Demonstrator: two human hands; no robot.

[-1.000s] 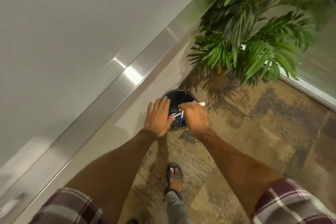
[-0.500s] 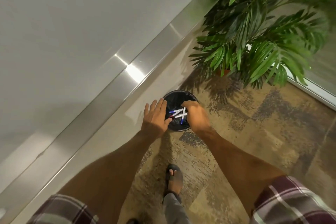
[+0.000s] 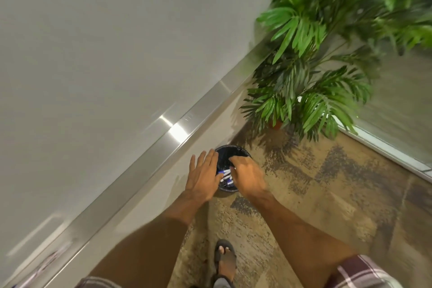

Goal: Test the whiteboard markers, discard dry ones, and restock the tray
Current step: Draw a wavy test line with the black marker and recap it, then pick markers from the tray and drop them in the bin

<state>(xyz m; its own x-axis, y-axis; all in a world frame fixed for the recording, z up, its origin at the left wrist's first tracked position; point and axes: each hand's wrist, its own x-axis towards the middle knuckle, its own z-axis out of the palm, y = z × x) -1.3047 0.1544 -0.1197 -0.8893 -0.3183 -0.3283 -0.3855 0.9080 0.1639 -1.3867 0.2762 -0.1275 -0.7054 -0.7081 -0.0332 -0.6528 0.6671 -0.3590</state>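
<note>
Where mottled tan carpet [image 3: 327,196] met the wall [image 3: 149,196] at centre frame, a black bin [image 3: 233,148] stood with blue-capped markers [image 3: 226,177] lying inside. The left hand [image 3: 203,180] spread straight fingers at the bin's left rim. The right hand [image 3: 248,179] curled its fingers over the markers, grip impossible to tell. A whiteboard [image 3: 93,54] and metal tray [image 3: 161,140] filled the upper left, a potted palm [image 3: 313,82] the upper right.

Probably an office meeting room: a large white wall whiteboard [image 3: 93,54] at left, edged by a long brushed-silver metal tray [image 3: 163,138]. There is mottled brown-and-tan carpet [image 3: 327,194], a small round black waste bin [image 3: 233,149] and a leafy green potted palm [image 3: 315,100] far right.
</note>
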